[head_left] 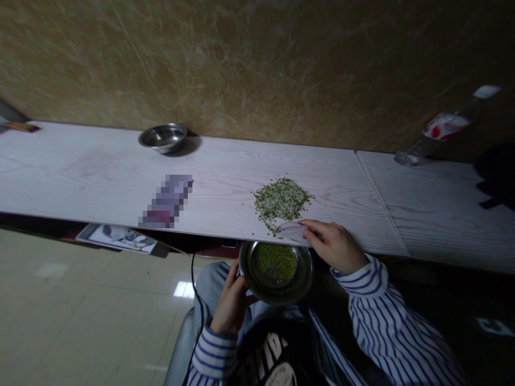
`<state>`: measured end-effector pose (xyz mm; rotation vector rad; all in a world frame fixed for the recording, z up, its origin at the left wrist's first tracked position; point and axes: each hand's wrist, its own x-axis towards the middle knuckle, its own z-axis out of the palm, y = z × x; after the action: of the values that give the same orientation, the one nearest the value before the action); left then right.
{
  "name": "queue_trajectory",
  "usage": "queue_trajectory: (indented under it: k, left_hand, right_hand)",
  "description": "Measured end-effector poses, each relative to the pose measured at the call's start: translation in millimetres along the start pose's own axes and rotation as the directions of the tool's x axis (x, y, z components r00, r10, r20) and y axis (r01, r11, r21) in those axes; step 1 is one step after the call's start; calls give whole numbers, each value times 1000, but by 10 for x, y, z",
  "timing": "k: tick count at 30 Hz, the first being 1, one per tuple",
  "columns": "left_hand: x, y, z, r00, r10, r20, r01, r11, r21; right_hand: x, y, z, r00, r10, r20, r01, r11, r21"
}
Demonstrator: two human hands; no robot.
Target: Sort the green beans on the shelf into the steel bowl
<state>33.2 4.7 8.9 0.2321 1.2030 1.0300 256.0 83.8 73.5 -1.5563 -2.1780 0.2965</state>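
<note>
A metal bowl point(308, 273) with green beans point(277, 260) in it is tilted just below the table's front edge. Its left rim is in the grip of my left hand point(233, 300). My right hand point(336, 244) is at the table edge, pinching a thin, pale, see-through curved piece point(293, 230); its exact kind is unclear. This piece touches the near side of a spread pile of small green beans and white grains point(281, 198) on the table. A few loose beans lie between the pile and the edge.
An empty metal bowl point(164, 140) stands near the wall at the left. A blurred-out flat object point(167, 201) lies left of the pile. To the right stands a plastic bottle point(442, 128), with a dark item point(497, 174) beside it. An open drawer point(120, 238) and a black cable point(193, 279) show below the table point(221, 177).
</note>
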Motion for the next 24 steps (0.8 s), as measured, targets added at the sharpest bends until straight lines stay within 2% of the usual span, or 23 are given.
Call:
queue_trajectory:
  k: [7,13,24]
  left_hand:
    - [-11,11,-2,1000,5,-18,-6,1000,-6]
    - [9,4,-39,1000,5,25,-5,1000,11]
    - [10,-4,-46,1000,7,29,-7,1000,2]
  right_hand:
    - [30,-11,11,1000,4,3,-4,1000,-16]
    - [56,-4,12,1000,25,9,-25,1000,-1]
    - [71,-1,20,999,20,33,-20,1000,19]
